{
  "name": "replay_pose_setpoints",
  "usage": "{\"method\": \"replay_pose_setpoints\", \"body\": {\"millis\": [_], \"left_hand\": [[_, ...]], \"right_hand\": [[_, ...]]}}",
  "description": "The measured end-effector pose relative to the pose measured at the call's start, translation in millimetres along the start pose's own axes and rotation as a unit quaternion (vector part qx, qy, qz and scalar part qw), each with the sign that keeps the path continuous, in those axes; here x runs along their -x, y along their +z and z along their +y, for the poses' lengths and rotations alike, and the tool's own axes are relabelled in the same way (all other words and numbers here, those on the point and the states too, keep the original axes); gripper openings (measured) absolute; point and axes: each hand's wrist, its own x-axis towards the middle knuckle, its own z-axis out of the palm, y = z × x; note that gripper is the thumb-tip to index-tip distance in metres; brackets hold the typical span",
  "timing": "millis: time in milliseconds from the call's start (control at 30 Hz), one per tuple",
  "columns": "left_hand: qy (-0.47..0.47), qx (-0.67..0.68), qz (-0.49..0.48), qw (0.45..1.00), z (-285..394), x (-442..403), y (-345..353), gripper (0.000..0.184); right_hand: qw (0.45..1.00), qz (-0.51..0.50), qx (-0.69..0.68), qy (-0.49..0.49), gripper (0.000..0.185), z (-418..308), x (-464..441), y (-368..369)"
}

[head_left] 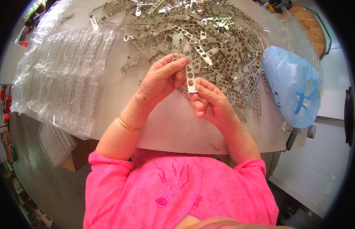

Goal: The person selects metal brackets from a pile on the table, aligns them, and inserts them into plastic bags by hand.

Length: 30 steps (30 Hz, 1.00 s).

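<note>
Between both hands is an upright metal bracket [190,76] with round holes and a bent lower end. My left hand [164,74] pinches its upper part with thumb and fingers, and a second holed strip [176,45] stands up from the same fingers. At the bracket's lower end, my right hand [208,97] grips it between thumb and forefinger, the other fingers curled. Just beyond the hands lies a large loose pile of similar metal brackets [231,49].
Clear plastic trays [63,76] lie stacked on the table [170,129] at the left. A tied blue plastic bag [292,84] sits at the right edge. Below the table's left edge are another clear tray [57,143] and a cardboard box [80,154]. A round wooden stool [307,28] stands back right.
</note>
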Motion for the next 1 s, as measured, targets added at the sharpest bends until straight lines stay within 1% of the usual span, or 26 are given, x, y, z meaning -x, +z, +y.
{"method": "replay_pose_setpoints", "body": {"millis": [267, 667, 867, 1000], "left_hand": [[-0.003, -0.013, 0.003, 1.000, 0.8, 0.5, 2.1, 0.016], [-0.002, -0.003, -0.010, 1.000, 0.9, 2.1, 4.3, 0.014], [-0.002, -0.006, 0.007, 1.000, 0.2, 1.7, 4.2, 0.015], [-0.004, -0.004, 0.000, 1.000, 0.8, 2.1, 3.2, 0.015]], "right_hand": [[1.000, -0.026, 0.004, -0.007, 0.018, 0.5, 0.3, 1.9], [0.999, -0.039, -0.003, -0.005, 0.018, 0.5, 1.1, -0.5], [0.999, -0.038, -0.004, -0.001, 0.018, -0.1, 1.6, 0.4], [0.999, -0.037, -0.004, 0.003, 0.018, 0.2, 2.0, 1.1]]}}
